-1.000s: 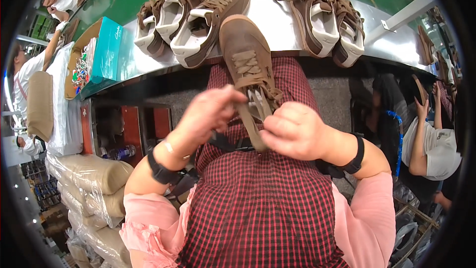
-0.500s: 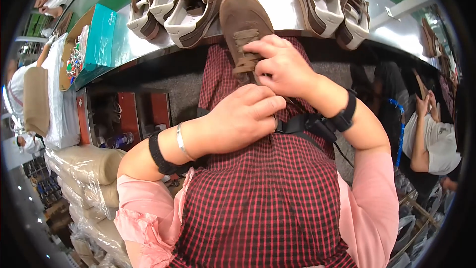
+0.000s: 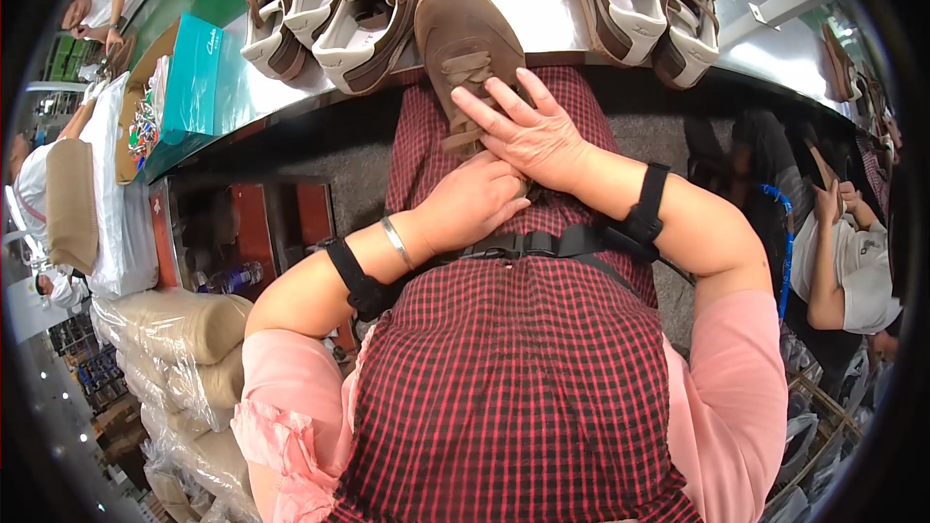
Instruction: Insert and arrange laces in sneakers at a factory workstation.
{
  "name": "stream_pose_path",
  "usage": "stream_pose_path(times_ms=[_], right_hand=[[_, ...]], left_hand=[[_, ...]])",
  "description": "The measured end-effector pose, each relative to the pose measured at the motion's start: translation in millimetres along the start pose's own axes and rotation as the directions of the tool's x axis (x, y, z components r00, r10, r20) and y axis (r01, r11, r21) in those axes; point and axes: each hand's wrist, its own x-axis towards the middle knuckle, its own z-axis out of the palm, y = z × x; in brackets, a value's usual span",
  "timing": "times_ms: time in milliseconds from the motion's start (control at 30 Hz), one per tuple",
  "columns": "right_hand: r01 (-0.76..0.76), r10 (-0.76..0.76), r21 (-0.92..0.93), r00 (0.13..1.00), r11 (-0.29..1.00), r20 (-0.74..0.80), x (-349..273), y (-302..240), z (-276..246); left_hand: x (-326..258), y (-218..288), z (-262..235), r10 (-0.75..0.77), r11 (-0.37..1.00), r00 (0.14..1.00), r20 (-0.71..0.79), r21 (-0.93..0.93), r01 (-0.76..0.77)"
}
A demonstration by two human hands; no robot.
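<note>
A brown lace-up shoe [image 3: 468, 31] points away from me, its toe by the bench edge and its heel end over my lap. My left hand [image 3: 472, 198] is closed at the shoe's heel end, its fingers curled around the opening, which it mostly hides. Across the laced side lies my right hand [image 3: 536, 134], fingers spread apart and stretched over the upper; its thumb is hidden. The flat brown laces [image 3: 467, 68] are threaded over the tongue.
Brown and white shoes [image 3: 363, 24] stand at the bench's left, and another pair [image 3: 635, 15] to the right. A teal box [image 3: 194, 73] and a carton of small coloured items [image 3: 145, 126] sit left. Wrapped beige bundles [image 3: 184, 324] are stacked below. Other people work on both sides.
My right hand has gone from pinching near the laces to spreading its fingers over the upper. My left hand has shifted slightly left, and the shoe has also moved a little left.
</note>
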Motion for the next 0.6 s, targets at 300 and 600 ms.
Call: stream_pose_path(times_ms=[300, 600], right_hand=[[-0.135, 0.181, 0.489, 0.982, 0.862, -0.046, -4, 11, -25], [-0.095, 0.130, 0.449, 0.990, 0.888, -0.046, 8, 16, -24]], left_hand=[[-14, -2, 5, -0.239, 0.971, 0.965, 0.109, 0.054, 0.234], [26, 0, 20, -0.547, 0.830, 0.788, 0.281, 0.056, 0.556]])
